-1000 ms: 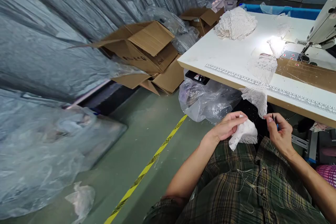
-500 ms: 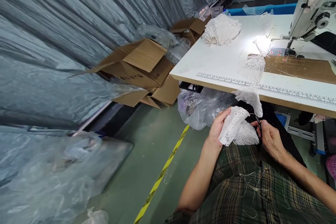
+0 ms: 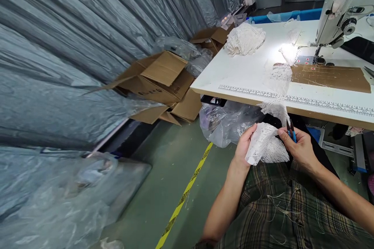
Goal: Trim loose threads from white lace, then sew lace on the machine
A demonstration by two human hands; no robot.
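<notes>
Below the near edge of the sewing table (image 3: 228, 70) | my left hand (image 3: 243, 146) grips the white lace piece (image 3: 264, 144) | my right hand (image 3: 301, 148) holds blue-handled snips (image 3: 293, 136), blades up, thumb at the piece's upper right side | lace strip (image 3: 276, 108) drapes over that edge (its lower tip near the blades) | lace pile (image 3: 245, 39) by the table's left edge

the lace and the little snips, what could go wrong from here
The snips in the right hand point up beside the hanging lace, so they might nick it. That lace drapes over the table edge, so a tug could pull it off.
</notes>
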